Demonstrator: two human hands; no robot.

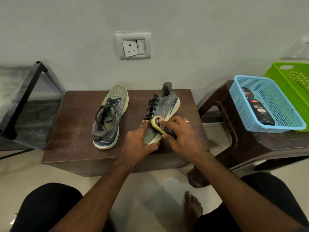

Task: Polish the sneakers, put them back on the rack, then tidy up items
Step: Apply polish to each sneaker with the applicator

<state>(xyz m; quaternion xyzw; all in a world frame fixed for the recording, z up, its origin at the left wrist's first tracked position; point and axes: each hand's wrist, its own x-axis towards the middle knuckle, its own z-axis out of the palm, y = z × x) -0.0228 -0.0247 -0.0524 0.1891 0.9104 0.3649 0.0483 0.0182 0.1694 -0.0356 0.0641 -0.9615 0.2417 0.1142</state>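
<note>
On the brown table (70, 131), your left hand (138, 139) wraps around the toe of the right sneaker (164, 106), and your right hand (182, 136) grips the shoe brush (160, 125) tight against it.

Left sneaker (109, 118): grey-blue with pale streaks, olive-green toe, black laces, cream sole.
Right sneaker (164, 106): grey-blue streaked upper, dark stripe by the heel, black laces, cream sole.
Polish applicator (161, 127): yellow sponge edge, black printed top.
Table (75, 131): dark brown wood grain.
Small basket (267, 104), at 3 o'clock: light blue mesh.
Large basket (297, 77), at 2 o'clock: lime green, perforated.
Bottle (262, 113): black, with white lettering and a red label patch.
Stool (234, 139): dark brown.
Rack (25, 97), at 9 o'clock: black frame, mottled grey shelves.
Wall (200, 39): off-white.
</note>
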